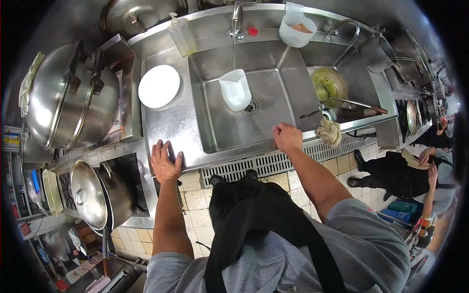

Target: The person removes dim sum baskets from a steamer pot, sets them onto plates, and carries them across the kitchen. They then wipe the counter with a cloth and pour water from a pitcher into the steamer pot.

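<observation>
A white jug (235,89) stands upright in the sink (273,105) under the tap (237,20), a thin stream running into it, just beside the drain (250,106). The right hand (287,137) curls closed over the sink's front rim, gripping it, while the left hand (165,162) lies open and flat on the counter (163,122) near a white plate (159,86). Left unwatched, the jug could overflow, or tip as it fills since nothing steadies it.

No text, label or number can be read anywhere. The papers at the lower left (83,271) carry print, but it is too small and blurred to make out.
</observation>
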Demonstrator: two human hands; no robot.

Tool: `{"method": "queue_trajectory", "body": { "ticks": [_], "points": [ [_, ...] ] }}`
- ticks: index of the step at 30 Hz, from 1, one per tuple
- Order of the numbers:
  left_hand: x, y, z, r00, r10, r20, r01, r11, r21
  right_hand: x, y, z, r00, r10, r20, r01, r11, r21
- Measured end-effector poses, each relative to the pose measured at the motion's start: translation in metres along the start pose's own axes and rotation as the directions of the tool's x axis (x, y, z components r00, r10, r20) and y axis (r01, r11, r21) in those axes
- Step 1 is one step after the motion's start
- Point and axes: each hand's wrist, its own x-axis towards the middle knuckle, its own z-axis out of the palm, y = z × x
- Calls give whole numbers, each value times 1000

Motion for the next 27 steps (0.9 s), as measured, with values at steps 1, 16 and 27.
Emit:
{"method": "queue_trajectory", "body": {
  "ticks": [1, 16, 27],
  "points": [
    [0, 0, 0, 1000, 2, -3, -2, 1000, 0, 0, 0, 0, 1000, -4, 3, 4, 1000, 6],
    [0, 0, 0, 1000, -15, 14, 15, 1000, -11, 2, 2, 6, 1000, -12, -26, 12, 1000, 6],
    [0, -2, 1, 999, -28, 28, 28, 1000, -14, 3, 5, 9, 998, -40, -42, 40, 999, -7]
  ]
}}
